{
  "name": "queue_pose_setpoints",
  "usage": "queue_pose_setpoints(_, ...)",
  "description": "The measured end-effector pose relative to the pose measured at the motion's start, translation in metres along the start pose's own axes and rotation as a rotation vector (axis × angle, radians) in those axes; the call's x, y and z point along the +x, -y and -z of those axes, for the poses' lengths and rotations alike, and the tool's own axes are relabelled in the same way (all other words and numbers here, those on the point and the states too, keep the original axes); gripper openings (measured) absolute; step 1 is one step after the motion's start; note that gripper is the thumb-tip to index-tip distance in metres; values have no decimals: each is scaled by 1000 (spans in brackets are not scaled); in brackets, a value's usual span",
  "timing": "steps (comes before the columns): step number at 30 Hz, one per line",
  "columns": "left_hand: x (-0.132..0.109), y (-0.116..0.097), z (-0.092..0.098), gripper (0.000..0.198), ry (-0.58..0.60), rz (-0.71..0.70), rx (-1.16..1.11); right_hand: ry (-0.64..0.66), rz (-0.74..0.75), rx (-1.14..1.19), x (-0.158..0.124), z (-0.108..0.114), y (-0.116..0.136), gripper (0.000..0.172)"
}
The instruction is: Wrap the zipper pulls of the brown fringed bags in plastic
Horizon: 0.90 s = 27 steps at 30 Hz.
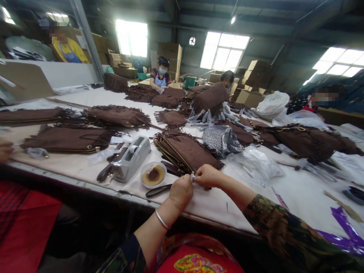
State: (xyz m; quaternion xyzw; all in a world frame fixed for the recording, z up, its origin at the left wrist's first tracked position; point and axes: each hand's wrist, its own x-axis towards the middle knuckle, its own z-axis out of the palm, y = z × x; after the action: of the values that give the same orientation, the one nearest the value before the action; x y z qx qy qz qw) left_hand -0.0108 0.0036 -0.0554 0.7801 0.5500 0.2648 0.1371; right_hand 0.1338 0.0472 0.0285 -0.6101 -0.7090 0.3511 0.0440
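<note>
the left hand [182, 191] and right hand [207, 175] pinch a small, pale, shiny piece [192, 176] beside flat, brown, fringed, suede-like pouches [192, 149] on the white, cloth-like worktop [210, 206]; the piece looks light and slippery, best gripped by opposite ends.

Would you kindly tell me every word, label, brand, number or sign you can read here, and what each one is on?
There is no text I can read in this view.
Small shiny piece between the left hand and right hand: too small to tell.
Tape dispenser: no legible marking.
Stacked cardboard boxes: too blurred to tell.
</note>
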Motion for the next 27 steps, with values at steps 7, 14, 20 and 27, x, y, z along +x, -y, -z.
queue_pose_setpoints(7, 10, -10, 15, 28, 101, 246, -514, -140, -40, 151, -17, -20, -13, 29)
queue_pose_setpoints(14, 9, -7, 20, 16, 439, 682, -1375, -321, 23, 174, -14, -48, -27, 23)
queue_pose_setpoints(20, 9, -5, 29, 16, 548, 835, -1618, -368, 19, 158, -19, -68, -34, 28)
queue_pose_setpoints(27, 9, 1, 31, 17, 592, 925, -1717, -212, -194, 977, -43, -75, -47, 28)
